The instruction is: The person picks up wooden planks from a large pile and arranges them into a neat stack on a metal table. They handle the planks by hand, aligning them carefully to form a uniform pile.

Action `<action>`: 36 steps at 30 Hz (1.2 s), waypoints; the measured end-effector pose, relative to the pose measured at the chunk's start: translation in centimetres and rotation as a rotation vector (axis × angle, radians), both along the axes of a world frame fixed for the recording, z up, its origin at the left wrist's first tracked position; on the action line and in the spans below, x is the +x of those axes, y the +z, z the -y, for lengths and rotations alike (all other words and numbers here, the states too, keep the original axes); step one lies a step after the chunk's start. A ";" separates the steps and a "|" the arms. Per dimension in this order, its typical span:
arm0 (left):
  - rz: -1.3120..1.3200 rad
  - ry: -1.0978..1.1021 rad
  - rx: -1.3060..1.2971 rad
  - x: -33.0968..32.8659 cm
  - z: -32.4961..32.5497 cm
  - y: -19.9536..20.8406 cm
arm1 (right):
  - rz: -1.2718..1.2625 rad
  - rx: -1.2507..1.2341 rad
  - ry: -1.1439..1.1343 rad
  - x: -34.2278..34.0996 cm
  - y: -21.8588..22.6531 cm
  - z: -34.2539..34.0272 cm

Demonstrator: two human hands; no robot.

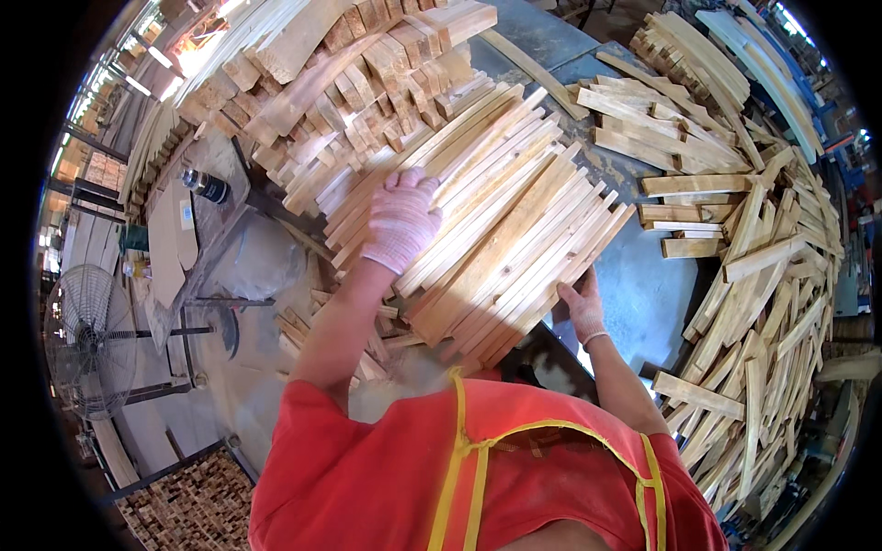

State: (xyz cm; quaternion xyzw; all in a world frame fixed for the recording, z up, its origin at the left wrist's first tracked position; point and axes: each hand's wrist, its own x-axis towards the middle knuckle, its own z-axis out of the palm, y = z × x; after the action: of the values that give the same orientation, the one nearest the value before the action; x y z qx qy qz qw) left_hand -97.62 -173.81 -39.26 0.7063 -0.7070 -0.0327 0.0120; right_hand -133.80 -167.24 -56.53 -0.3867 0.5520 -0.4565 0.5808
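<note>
Right hand (585, 309) touches wooden strips (514, 225), its fingers partly hidden.

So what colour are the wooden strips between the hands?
The strips are mostly pale tan, in the head view.

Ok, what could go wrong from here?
The strips look unbound and their ends are uneven, so some might slide out between the left hand and the right hand. The right hand's fingers are partly hidden at the strips' edge, so a pinch is possible. The heap on the right is jumbled and could shift if bumped.
</note>
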 end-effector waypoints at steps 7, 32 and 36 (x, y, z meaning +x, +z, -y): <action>0.137 0.187 0.181 3.6 2.8 -3.0 | 0.025 0.030 0.019 0.2 0.7 0.2; -1.792 0.143 0.670 -7.5 -8.7 -6.5 | -0.045 0.004 0.002 -0.6 -1.1 0.0; -0.785 -0.133 0.089 -4.9 -7.5 -4.1 | -0.024 -0.058 0.008 -0.2 -0.7 0.3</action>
State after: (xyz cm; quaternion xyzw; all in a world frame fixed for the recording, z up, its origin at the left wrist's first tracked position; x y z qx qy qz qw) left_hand -102.49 -166.27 -43.39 0.5926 -0.6909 -0.3314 0.2483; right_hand -133.99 -167.53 -57.23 -0.4110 0.5440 -0.4654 0.5644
